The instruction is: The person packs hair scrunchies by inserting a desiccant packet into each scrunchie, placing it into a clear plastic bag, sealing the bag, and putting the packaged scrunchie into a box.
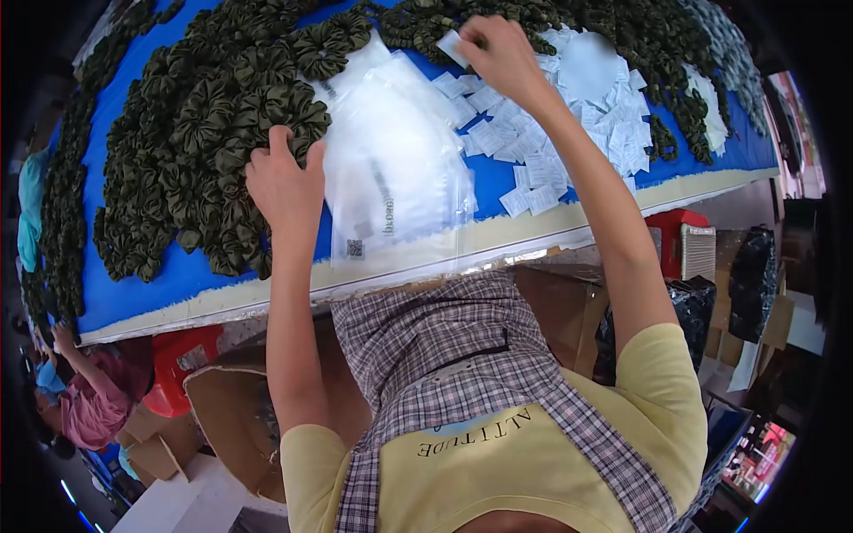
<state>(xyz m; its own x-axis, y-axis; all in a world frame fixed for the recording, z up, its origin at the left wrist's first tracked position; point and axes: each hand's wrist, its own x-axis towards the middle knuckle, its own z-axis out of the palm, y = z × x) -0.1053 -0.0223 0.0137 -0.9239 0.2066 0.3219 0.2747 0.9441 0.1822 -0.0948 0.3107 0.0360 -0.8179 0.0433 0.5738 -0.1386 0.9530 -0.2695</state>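
My left hand [286, 176] reaches onto the right edge of a big heap of dark green scrunchies [200, 142]; its thumb and fingers are apart, with the fingertips at the fabric. Over the far side of the table, my right hand [498, 55] pinches a small white packet [453, 48] between thumb and fingers. Beneath that hand, many similar white packets [533, 133] lie scattered and piled. Between the hands, a stack of clear plastic bags [400, 169] with printed text and a square code lies flat, its near end at the table edge.
The blue-covered table [187, 298] has a pale front edge. More scrunchies line its far side and left end. Another person in a pink top [111, 400] is at the lower left. Cardboard boxes [231, 426], red containers [182, 364] and black plastic [751, 284] stand below the table.
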